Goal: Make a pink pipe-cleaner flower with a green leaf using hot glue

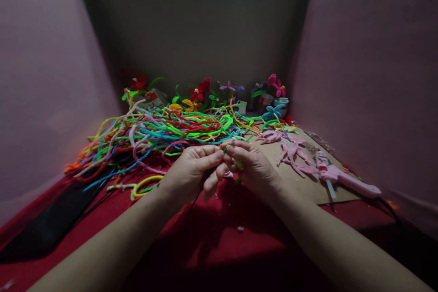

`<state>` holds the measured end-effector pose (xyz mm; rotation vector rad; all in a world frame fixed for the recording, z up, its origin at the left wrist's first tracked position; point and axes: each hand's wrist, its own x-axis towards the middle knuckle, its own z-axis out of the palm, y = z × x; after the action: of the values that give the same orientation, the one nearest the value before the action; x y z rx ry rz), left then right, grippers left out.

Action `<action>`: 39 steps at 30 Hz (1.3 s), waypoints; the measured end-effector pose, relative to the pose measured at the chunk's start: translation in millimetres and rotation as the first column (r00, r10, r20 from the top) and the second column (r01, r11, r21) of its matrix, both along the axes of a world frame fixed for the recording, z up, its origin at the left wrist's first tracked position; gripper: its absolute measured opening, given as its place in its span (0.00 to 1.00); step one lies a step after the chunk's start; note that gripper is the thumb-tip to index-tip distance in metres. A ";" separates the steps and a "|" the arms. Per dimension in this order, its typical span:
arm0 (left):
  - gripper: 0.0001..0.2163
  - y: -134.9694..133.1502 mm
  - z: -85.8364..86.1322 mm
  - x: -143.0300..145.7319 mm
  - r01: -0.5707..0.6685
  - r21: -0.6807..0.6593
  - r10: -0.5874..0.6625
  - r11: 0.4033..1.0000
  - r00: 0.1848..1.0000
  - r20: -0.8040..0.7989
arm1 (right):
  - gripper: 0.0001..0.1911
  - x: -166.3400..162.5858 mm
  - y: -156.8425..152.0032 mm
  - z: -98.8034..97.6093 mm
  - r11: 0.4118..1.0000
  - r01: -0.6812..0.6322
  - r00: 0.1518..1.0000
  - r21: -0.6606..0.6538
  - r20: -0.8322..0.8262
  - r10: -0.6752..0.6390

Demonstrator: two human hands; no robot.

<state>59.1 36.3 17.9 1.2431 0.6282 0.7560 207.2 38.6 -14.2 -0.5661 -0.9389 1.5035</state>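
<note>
My left hand [191,169] and my right hand [251,164] meet above the red cloth [219,237], both with fingers pinched shut. Between them they grip a thin green pipe cleaner [236,162], only short bits of which show between the fingertips. Just behind the hands lies a big tangled heap of coloured pipe cleaners [160,132]. A loose yellow-green pipe cleaner loop [145,185] rests on the cloth left of my left wrist.
A pink glue gun [342,178] lies on a cardboard sheet [321,191] at the right, beside pink pipe-cleaner shapes [290,153]. Finished pipe-cleaner flowers [200,91] and small pots [270,100] line the back wall. A black strip [58,219] crosses the left.
</note>
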 end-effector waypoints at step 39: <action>0.11 2.0 -1.6 1.0 0.055 -0.054 -0.057 0.997 0.998 -0.018 | 0.09 -1.6 -5.9 1.0 0.994 -0.092 0.991 0.063 0.104 0.085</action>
<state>60.1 38.3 16.4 1.2153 0.6235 0.6768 205.6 32.7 -13.2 -0.5626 -1.1019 1.5272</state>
